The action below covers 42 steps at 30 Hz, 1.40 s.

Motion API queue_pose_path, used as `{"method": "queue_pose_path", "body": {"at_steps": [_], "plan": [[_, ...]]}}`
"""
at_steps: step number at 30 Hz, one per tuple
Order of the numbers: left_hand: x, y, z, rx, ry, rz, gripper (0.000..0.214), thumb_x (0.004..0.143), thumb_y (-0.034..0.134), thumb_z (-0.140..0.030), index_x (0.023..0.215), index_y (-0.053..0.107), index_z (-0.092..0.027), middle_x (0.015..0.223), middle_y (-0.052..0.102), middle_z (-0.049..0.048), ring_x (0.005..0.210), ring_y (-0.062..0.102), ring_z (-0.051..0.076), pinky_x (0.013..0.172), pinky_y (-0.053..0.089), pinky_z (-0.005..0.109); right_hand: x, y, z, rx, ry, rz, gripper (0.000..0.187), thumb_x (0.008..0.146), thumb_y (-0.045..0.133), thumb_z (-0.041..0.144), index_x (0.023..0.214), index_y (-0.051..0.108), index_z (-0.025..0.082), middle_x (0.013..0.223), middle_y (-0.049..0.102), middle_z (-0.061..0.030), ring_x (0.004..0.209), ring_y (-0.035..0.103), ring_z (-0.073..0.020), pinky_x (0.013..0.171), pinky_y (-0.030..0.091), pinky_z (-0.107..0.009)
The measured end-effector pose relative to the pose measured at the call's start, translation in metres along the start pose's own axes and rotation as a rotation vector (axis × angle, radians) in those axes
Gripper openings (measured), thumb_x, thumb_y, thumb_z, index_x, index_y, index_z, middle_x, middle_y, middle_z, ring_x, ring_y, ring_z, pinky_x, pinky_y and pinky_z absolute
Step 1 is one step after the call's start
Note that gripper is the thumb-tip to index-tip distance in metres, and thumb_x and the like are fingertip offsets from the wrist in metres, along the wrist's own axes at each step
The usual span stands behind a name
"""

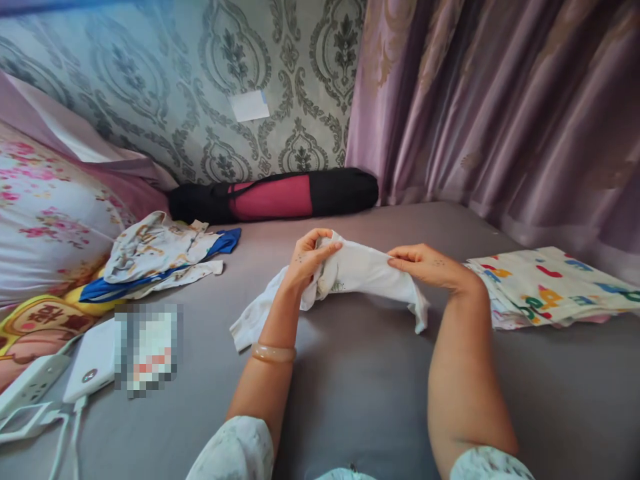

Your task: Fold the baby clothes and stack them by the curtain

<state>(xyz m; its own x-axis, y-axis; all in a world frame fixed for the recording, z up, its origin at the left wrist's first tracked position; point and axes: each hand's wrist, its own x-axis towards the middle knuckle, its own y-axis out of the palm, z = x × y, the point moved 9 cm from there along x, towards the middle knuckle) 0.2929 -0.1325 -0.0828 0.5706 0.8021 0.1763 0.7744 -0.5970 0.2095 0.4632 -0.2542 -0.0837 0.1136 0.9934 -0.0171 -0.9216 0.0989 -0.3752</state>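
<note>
A white, long-sleeved garment (pixel 367 267) hangs between my two hands, above the grey bed sheet (pixel 350 393). My left hand (pixel 311 257) is closed on its bunched left part, thumb on top. The fingers of my right hand (pixel 425 263) pinch its upper edge farther right. One sleeve droops to the left behind my left forearm, and another end hangs down below my right hand. Some small dark print shows on the cloth near the middle. What kind of top it is, I cannot tell.
Folded letter-print cloths (pixel 555 283) lie at the right. Crumpled clothes (pixel 155 250) lie at the left by a floral pillow (pixel 50 213). Nearer are a power strip (pixel 37 383) and a white power bank (pixel 95 360) with cables. A black and red long bag (pixel 273 197) lies along the wall.
</note>
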Motion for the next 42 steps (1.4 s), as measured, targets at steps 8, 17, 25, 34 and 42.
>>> {"method": "queue_pose_path", "body": {"at_steps": [8, 17, 25, 34, 42], "plan": [[-0.001, 0.008, 0.016, 0.053, -0.009, 0.017, 0.026, 0.06, 0.083, -0.035, 0.077, 0.069, -0.021, 0.079, 0.066, -0.0011, 0.068, 0.06, 0.012, 0.061, 0.048, 0.024, 0.019, 0.029, 0.005, 0.004, -0.063, 0.065, 0.033, 0.072, 0.07, 0.038, 0.099, 0.074, 0.02, 0.098, 0.073, -0.0053, 0.091, 0.066, -0.0211, 0.081, 0.052, -0.034], [-0.003, 0.004, 0.004, 0.111, 0.074, 0.025, 0.017, 0.066, 0.081, -0.035, 0.079, 0.075, -0.025, 0.089, 0.071, 0.0017, 0.089, 0.063, 0.018, 0.08, 0.051, 0.03, 0.036, 0.05, 0.035, 0.008, -0.282, -0.035, 0.034, 0.082, 0.061, 0.044, 0.1, 0.073, 0.019, 0.093, 0.072, -0.0037, 0.084, 0.063, -0.017, 0.078, 0.049, -0.031], [-0.002, -0.002, -0.004, 0.129, 0.102, 0.09, 0.022, 0.071, 0.076, -0.036, 0.089, 0.074, -0.024, 0.091, 0.07, 0.0032, 0.086, 0.064, 0.018, 0.075, 0.051, 0.029, 0.043, 0.039, 0.022, 0.084, -0.193, -0.209, 0.037, 0.074, 0.067, 0.052, 0.086, 0.069, 0.017, 0.081, 0.069, -0.0028, 0.072, 0.059, -0.0145, 0.065, 0.046, -0.026], [-0.015, -0.046, -0.031, 0.476, 0.05, 0.057, 0.016, 0.075, 0.071, -0.035, 0.079, 0.07, -0.02, 0.067, 0.063, 0.0025, 0.06, 0.056, 0.014, 0.052, 0.04, 0.024, 0.049, -0.006, -0.046, 0.174, 0.023, -0.719, 0.036, 0.065, 0.068, 0.05, 0.076, 0.068, 0.015, 0.07, 0.066, -0.0022, 0.066, 0.059, -0.0155, 0.061, 0.043, -0.026], [-0.018, -0.013, 0.01, 0.983, 0.04, 0.278, 0.032, 0.063, 0.078, -0.046, 0.078, 0.06, -0.023, 0.077, 0.061, 0.0031, 0.072, 0.058, 0.021, 0.064, 0.044, 0.031, 0.044, -0.012, -0.055, 0.258, 0.089, -0.794, 0.038, 0.059, 0.07, 0.051, 0.071, 0.066, 0.016, 0.066, 0.063, -0.0009, 0.061, 0.056, -0.015, 0.056, 0.041, -0.025]]}}
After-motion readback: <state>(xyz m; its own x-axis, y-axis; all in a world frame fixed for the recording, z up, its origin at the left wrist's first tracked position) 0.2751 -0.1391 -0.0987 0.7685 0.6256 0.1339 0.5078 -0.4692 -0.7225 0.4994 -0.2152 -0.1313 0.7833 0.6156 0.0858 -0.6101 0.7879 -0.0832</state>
